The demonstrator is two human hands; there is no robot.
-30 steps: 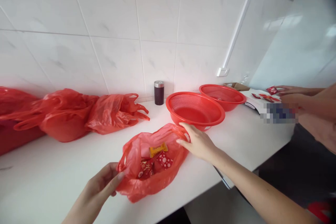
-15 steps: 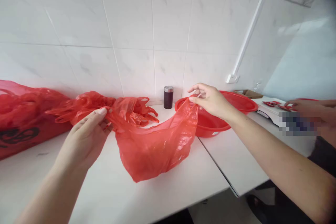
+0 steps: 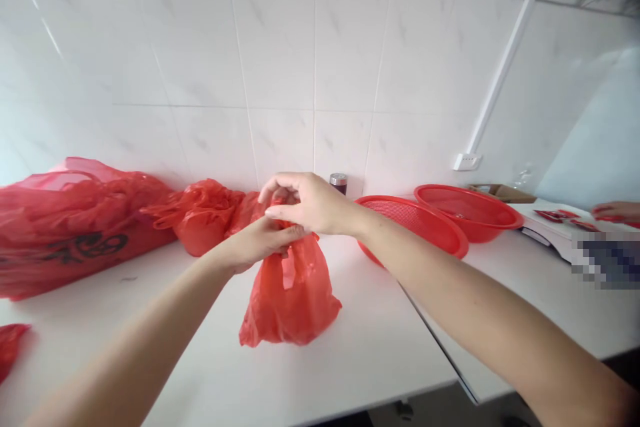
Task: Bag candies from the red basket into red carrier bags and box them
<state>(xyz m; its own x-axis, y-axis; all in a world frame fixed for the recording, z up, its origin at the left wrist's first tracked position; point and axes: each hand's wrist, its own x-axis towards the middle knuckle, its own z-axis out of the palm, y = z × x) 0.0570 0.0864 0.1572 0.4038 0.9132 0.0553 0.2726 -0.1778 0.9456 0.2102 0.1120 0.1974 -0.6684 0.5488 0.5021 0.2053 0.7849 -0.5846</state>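
A thin red plastic bag [image 3: 293, 300] hangs from my two hands just above the white table, its top gathered and its lower part puffed out. My left hand [image 3: 260, 240] is closed around the gathered neck. Above and across it, my right hand [image 3: 310, 203] has curled fingers on the bag's handles. The two hands overlap, so part of the grip is hidden. Behind them, other crumpled red plastic bags [image 3: 210, 210] lie in a pile on the table.
A large red bag with black print [image 3: 90, 227] fills the left. To the right are a red mesh basket [image 3: 415, 220], a second red basin [image 3: 470, 210] and a white scale [image 3: 550, 230]. A dark cup [image 3: 339, 181] stands near the wall. Someone's hand [image 3: 617, 211] is at the far right.
My hands, earlier apart and stretching the bag's opening wide, have come together. The bag's top is now bunched between them. The view has turned slightly left.
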